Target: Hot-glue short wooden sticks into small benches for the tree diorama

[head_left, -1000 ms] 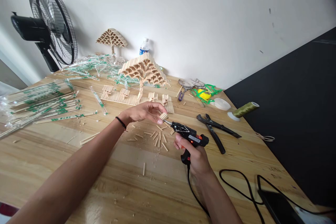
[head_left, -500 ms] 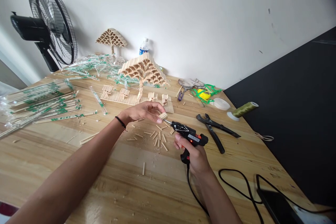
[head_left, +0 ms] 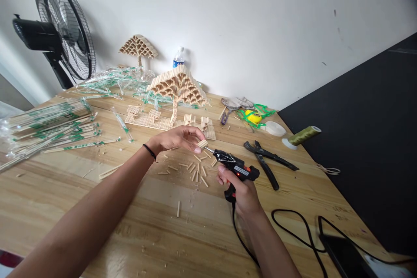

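left hand pinching stick bundle | right hand gripping glue gun, nozzle touching bundle's right

Left hand with thin black wristband, perhaps elastic, right hand bare, forearms unsleeved

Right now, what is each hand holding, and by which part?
The left hand pinches a small wooden stick block by one end, between fingertips. The right hand grips the glue gun by its handle.
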Tool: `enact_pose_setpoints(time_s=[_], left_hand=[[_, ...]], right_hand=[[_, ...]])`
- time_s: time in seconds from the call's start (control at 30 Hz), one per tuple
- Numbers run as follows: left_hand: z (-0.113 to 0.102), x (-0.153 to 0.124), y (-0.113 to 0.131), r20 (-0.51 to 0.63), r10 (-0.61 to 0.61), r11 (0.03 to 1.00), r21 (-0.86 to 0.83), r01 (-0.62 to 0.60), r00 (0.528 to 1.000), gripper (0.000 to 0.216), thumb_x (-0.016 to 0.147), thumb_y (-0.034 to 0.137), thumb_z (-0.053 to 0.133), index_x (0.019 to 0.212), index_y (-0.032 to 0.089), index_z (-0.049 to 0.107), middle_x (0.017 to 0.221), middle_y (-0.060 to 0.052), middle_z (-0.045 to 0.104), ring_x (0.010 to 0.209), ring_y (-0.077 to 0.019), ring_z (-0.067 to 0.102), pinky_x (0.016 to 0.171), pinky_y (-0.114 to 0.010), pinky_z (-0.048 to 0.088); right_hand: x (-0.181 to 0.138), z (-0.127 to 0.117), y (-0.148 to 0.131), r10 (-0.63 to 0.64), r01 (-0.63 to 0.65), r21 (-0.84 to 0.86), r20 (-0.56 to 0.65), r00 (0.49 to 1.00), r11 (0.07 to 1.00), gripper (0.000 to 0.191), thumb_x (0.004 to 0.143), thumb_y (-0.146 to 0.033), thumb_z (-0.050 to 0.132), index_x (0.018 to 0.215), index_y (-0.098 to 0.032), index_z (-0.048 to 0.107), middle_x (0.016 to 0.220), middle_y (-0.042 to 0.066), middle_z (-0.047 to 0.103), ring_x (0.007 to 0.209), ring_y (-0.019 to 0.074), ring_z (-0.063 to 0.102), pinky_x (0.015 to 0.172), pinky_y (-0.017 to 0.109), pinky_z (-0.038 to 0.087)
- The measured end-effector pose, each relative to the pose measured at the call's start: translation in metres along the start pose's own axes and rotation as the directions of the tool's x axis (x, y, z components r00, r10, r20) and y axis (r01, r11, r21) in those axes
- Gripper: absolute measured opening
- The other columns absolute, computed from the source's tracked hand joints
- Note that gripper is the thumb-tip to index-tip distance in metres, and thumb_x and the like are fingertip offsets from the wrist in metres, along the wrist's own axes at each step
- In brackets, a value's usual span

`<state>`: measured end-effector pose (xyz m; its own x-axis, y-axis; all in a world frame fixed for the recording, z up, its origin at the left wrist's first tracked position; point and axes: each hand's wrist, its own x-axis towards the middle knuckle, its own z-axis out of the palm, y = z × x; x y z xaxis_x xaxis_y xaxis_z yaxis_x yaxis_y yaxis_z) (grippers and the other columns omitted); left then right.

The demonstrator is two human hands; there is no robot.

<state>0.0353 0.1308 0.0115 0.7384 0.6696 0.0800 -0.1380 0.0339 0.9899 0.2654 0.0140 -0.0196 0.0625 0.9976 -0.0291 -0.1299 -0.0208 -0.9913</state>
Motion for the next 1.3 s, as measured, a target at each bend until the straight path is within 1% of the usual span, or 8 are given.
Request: enact_pose_setpoints(time_s=[0.2, 0.47, 0.63, 0.77, 0.9, 1.07, 1.17, 1.3], left_hand=[[-0.003, 0.002, -0.004, 0.000, 0.020, 0.999, 0.027, -0.020, 1.000, 0.034, 0.068, 0.020, 0.094, 0.096, 0.018, 0.074, 0.081, 0.003, 0.062, 0.077, -0.0136, 0.060, 0.080, -0.032, 0.043], [-0.004, 0.002, -0.006, 0.026, 0.005, 1.000, 0.008, -0.005, 1.000, 0.038, 0.068, 0.022, 0.096, 0.098, 0.018, 0.073, 0.080, 0.003, 0.064, 0.078, -0.0148, 0.063, 0.080, -0.032, 0.046], [-0.004, 0.002, -0.005, 0.028, 0.002, 1.000, 0.010, -0.003, 1.000, 0.038, 0.068, 0.022, 0.096, 0.098, 0.018, 0.073, 0.080, 0.003, 0.064, 0.077, -0.0154, 0.065, 0.079, -0.033, 0.046], [-0.005, 0.002, -0.006, 0.039, 0.000, 1.000, 0.004, 0.000, 0.999, 0.038, 0.068, 0.022, 0.096, 0.098, 0.019, 0.073, 0.084, 0.002, 0.065, 0.081, -0.0165, 0.067, 0.082, -0.034, 0.047], [-0.006, 0.002, -0.007, 0.039, 0.002, 1.000, 0.029, -0.003, 0.999, 0.036, 0.068, 0.023, 0.096, 0.098, 0.021, 0.074, 0.085, 0.001, 0.066, 0.081, -0.0167, 0.066, 0.081, -0.035, 0.047], [-0.009, -0.001, -0.005, -0.018, 0.048, 0.998, 0.049, -0.047, 0.999, 0.034, 0.068, 0.021, 0.096, 0.097, 0.022, 0.079, 0.093, -0.001, 0.070, 0.087, -0.0180, 0.065, 0.082, -0.033, 0.047], [-0.016, -0.006, -0.002, -0.088, 0.085, 0.996, -0.026, -0.088, 0.992, 0.033, 0.068, 0.021, 0.096, 0.096, 0.022, 0.080, 0.093, -0.001, 0.071, 0.086, -0.0174, 0.065, 0.079, -0.031, 0.047], [-0.034, -0.016, 0.003, -0.123, 0.117, 0.986, -0.103, -0.130, 0.986, 0.036, 0.065, 0.029, 0.098, 0.094, 0.020, 0.079, 0.087, -0.004, 0.073, 0.081, -0.0194, 0.068, 0.078, -0.033, 0.050]], right_hand=[[0.001, -0.002, 0.001, -0.004, 0.004, -0.002, -0.024, 1.000, 1.000, 0.043, 0.073, -0.046, 0.090, 0.059, -0.022, 0.058, 0.063, -0.001, 0.051, 0.061, 0.0159, 0.045, 0.061, 0.035, 0.037], [0.000, 0.000, -0.003, -0.005, 0.004, -0.015, -0.026, 1.000, 1.000, 0.048, 0.071, -0.049, 0.090, 0.055, -0.022, 0.054, 0.063, -0.001, 0.050, 0.061, 0.0159, 0.046, 0.061, 0.034, 0.038], [0.000, 0.001, -0.004, -0.024, 0.024, -0.004, -0.033, 0.999, 1.000, 0.046, 0.071, -0.048, 0.090, 0.057, -0.021, 0.055, 0.064, -0.001, 0.049, 0.062, 0.0156, 0.045, 0.059, 0.032, 0.039], [0.001, 0.000, -0.002, -0.024, 0.024, 0.012, -0.028, 0.999, 1.000, 0.042, 0.071, -0.045, 0.090, 0.060, -0.021, 0.058, 0.065, -0.002, 0.050, 0.063, 0.0148, 0.044, 0.058, 0.031, 0.038], [0.003, -0.003, 0.004, -0.044, 0.044, -0.019, -0.038, 0.998, 0.999, 0.039, 0.075, -0.045, 0.088, 0.063, -0.021, 0.060, 0.063, -0.002, 0.050, 0.063, 0.0152, 0.044, 0.060, 0.032, 0.039], [0.008, -0.008, 0.008, -0.088, 0.082, -0.097, -0.056, 0.995, 0.992, 0.043, 0.082, -0.051, 0.083, 0.063, -0.021, 0.059, 0.063, -0.001, 0.052, 0.063, 0.0157, 0.047, 0.062, 0.032, 0.039], [0.009, -0.009, 0.007, -0.099, 0.088, -0.137, -0.074, 0.992, 0.987, 0.045, 0.083, -0.054, 0.081, 0.063, -0.021, 0.058, 0.063, -0.001, 0.052, 0.062, 0.0153, 0.046, 0.060, 0.032, 0.038], [0.008, -0.006, 0.004, -0.070, 0.049, -0.190, -0.105, 0.992, 0.980, 0.046, 0.080, -0.057, 0.081, 0.064, -0.021, 0.058, 0.061, -0.001, 0.051, 0.060, 0.0153, 0.044, 0.057, 0.031, 0.035]])
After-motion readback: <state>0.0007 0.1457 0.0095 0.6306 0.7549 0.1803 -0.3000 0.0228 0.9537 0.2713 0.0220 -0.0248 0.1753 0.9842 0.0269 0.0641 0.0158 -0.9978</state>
